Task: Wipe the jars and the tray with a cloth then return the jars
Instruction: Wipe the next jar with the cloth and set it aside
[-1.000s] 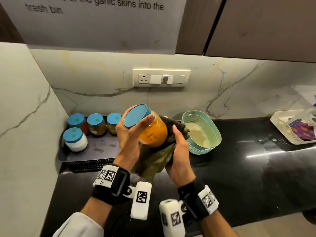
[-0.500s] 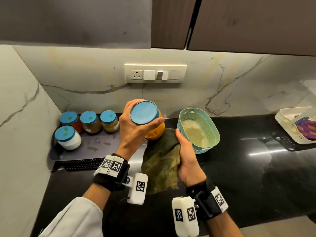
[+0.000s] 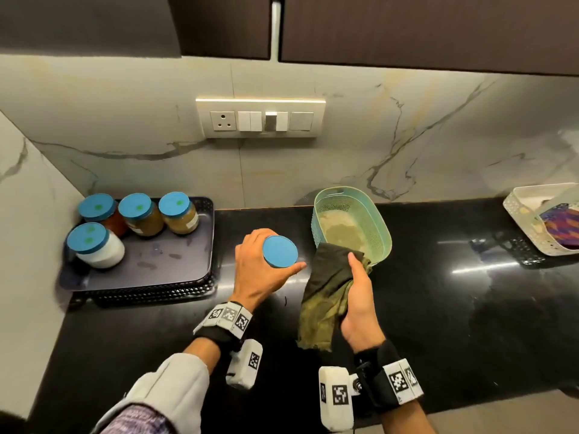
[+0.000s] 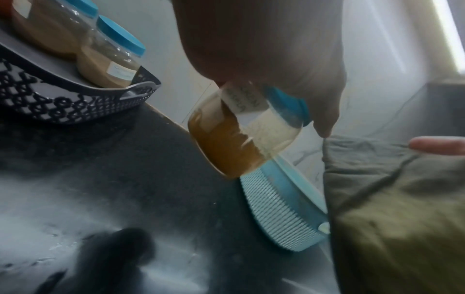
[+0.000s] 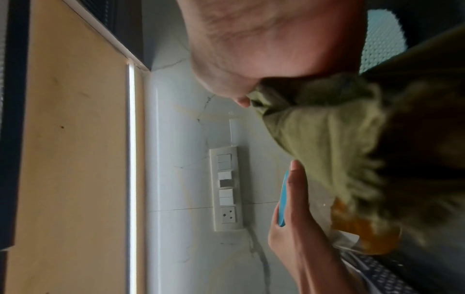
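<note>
your left hand (image 3: 257, 270) grips the blue-lidded jar of orange paste (image 4: 234, 143) over the black counter (image 3: 438, 292), between the dark tray (image 3: 175, 277) and the teal basket (image 3: 380, 220). your right hand (image 3: 360, 303) clutches the green cloth (image 3: 326, 296) just beside it.

The round glass jar (image 3: 279, 251) held over the counter has a plain blue lid and orange-brown contents below a clear band, with a white label. The crumpled cloth (image 3: 326, 296) is olive green, mottled darker toward its upper folds. The rectangular plastic tray (image 3: 142, 285) is dark grey with a perforated lattice pattern on its wall. Four jars on it carry blue lids with small green dots; their contents are white (image 3: 97, 247), red (image 3: 105, 214), and two shades of brownish yellow (image 3: 142, 216) (image 3: 180, 213). The oval basket (image 3: 352, 228) is pale teal with fine ribbed slots. The countertop (image 3: 438, 308) is glossy black; the wall (image 3: 407, 136) is white marble with grey and ochre veins.
</note>
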The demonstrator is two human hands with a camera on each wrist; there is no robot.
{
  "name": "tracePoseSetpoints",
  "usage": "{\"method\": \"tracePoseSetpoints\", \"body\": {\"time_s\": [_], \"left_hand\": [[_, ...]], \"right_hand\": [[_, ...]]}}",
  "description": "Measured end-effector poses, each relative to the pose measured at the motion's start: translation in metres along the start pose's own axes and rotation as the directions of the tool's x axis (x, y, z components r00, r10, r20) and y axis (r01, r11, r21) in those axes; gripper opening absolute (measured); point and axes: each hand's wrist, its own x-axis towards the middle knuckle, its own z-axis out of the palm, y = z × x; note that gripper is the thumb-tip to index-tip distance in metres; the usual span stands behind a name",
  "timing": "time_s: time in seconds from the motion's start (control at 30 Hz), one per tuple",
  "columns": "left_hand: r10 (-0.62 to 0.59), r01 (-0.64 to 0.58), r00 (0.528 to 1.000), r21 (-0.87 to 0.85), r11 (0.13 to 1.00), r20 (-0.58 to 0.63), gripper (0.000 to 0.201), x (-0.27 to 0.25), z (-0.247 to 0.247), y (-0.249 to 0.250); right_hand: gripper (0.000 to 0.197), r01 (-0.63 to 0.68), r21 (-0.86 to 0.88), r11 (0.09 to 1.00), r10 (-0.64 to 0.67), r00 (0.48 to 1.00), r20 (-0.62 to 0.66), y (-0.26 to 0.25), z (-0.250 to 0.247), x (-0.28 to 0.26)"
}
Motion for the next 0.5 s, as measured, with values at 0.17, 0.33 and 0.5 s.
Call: {"method": "tracePoseSetpoints", "body": {"time_s": [0.17, 0.33, 0.5], "left_hand": [[0.021, -0.032, 0.999, 0.231, 0.973, 0.048, 0.077, 0.002, 0.018, -0.022], [-0.07, 0.041, 0.992, 0.264, 0.964, 0.103, 0.09, 0.015, 0.036, -0.04], [-0.234, 0.232, 0.972, 0.068, 0.97, 0.028, 0.1, 0.052, 0.052, -0.05]], "right_hand": [[0.033, -0.102, -0.044, 0.994, 0.098, 0.992, -0.08, 0.011, -0.017, 0.01], [0.036, -0.156, -0.051, 0.986, 0.149, 0.981, -0.126, 0.013, -0.021, 0.018], [0.032, -0.199, 0.002, 0.98, 0.198, 0.973, -0.118, 0.006, -0.022, 0.034]]}}
